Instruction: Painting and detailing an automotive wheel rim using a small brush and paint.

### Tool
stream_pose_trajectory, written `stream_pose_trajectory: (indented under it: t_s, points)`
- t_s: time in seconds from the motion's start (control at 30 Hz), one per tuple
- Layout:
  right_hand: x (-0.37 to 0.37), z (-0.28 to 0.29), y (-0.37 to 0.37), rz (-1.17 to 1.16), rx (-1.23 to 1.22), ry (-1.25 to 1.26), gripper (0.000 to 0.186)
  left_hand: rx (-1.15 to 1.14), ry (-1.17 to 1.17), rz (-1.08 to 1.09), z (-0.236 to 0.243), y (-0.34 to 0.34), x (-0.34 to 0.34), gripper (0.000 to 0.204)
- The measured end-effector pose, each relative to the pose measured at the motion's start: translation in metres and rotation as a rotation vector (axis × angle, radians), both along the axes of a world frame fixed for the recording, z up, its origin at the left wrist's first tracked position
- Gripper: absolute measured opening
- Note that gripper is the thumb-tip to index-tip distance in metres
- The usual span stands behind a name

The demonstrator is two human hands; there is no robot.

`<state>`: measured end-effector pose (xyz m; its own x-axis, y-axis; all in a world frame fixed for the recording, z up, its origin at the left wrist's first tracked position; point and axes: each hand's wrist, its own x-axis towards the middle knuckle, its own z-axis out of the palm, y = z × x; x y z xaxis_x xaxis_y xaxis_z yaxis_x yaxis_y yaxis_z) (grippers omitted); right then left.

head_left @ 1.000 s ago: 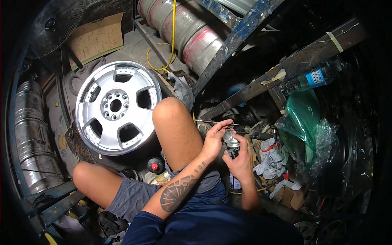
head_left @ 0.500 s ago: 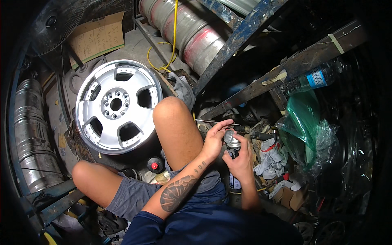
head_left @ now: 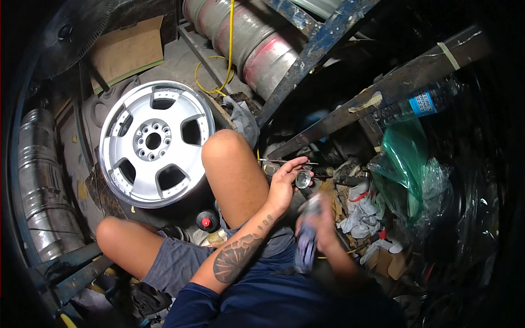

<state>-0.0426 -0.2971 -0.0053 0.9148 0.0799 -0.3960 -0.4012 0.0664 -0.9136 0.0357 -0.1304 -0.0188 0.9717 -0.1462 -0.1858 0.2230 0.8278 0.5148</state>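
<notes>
Your left hand (head_left: pixel 284 185) held a small round metal cap (head_left: pixel 302 179) between its fingertips, just right of your knee. Your right hand (head_left: pixel 320 218), blurred, was closed around a bluish cloth (head_left: pixel 305 249), nearer. The silver alloy wheel (head_left: pixel 155 141) lay far left.

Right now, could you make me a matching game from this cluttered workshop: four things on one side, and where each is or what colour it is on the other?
Things:
1. wheel rim
2. small round part
3. plastic bottle
4. cardboard

Places or colours:
A. brown, lying flat at upper left
B. in the left hand
C. silver, flat on the floor by the left knee
D. lying on a dark beam at upper right

Pairs: 1-C, 2-B, 3-D, 4-A
</notes>
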Motion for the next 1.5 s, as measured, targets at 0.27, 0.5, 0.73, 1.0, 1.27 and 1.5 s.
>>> stream_pose_trajectory:
  t_s: [0.27, 0.5, 0.73, 1.0, 1.27, 1.5]
  points:
    - [-0.011, 0.050, 0.022, 0.246, 0.128, 0.040, 0.046, 0.020, -0.058, 0.001, -0.010, 0.003, -0.005, 0.039]
    - [0.015, 0.037, 0.021, -0.055, -0.564, -0.500, 0.060, 0.010, -0.115, -0.014, -0.006, -0.004, -0.001, 0.037]
    - [0.018, 0.050, 0.049, 0.193, -0.938, -0.666, 0.058, 0.016, -0.101, -0.016, -0.009, -0.005, -0.004, 0.042]
    - [0.026, 0.053, 0.051, 0.219, -1.005, -0.737, 0.058, -0.016, -0.132, -0.030, -0.017, -0.007, -0.003, 0.042]
    - [0.027, 0.056, 0.051, 0.230, -1.021, -0.667, 0.056, 0.012, -0.142, -0.032, -0.018, -0.008, -0.004, 0.039]
    - [0.029, 0.057, 0.050, 0.239, -1.037, -0.668, 0.057, 0.120, -0.201, -0.010, -0.026, -0.012, -0.002, 0.039]
